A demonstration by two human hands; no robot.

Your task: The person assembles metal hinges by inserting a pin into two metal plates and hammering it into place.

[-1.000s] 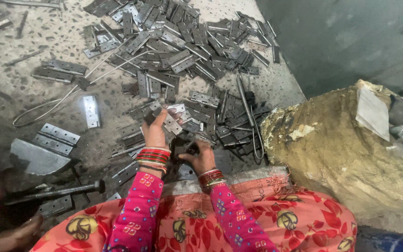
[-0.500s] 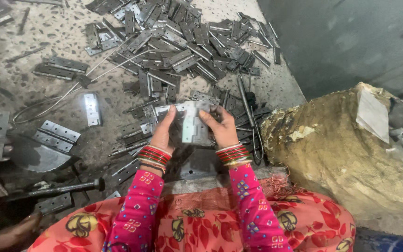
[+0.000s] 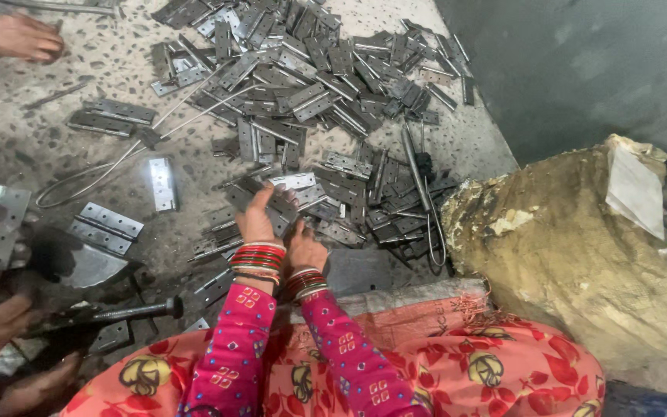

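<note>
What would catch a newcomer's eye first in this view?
First, the big heap of grey metal hinges spread over the speckled floor, filling the upper middle. Next, the person's left hand and right hand, red bangles at the wrists, close together at the heap's near edge, touching hinges there. To the right sits a bulky tan sack.
</note>
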